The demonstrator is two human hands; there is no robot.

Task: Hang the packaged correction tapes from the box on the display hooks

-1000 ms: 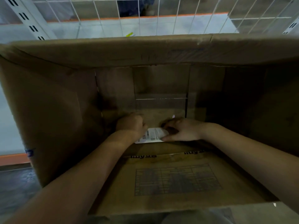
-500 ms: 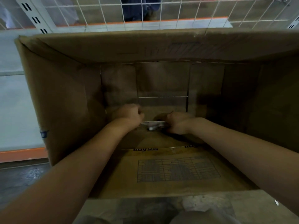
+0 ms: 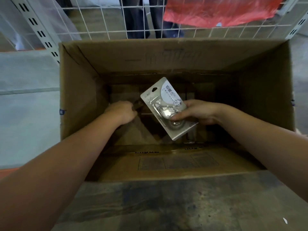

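- Filling most of the frame, one cardboard box (image 3: pixel 80 100) sits open on the floor; its dim bottom shows no other pack you can count, so what is left inside cannot be told.
- Standing across the top of the frame, one white wire grid (image 3: pixel 106 15) is the likely display, but no hooks and no hung packs are visible, so judge the hanging as not yet started.
- Reaching in from lower right, your right hand (image 3: pixel 198 112) holds one packaged correction tape (image 3: pixel 165 104) at centre frame, thumb over the blister, fingers curled behind the card, hang hole pointing up-left.
- Reaching in from lower left, your left hand (image 3: pixel 121 110) is down in the box; whether its curled fingers hold anything cannot be told.
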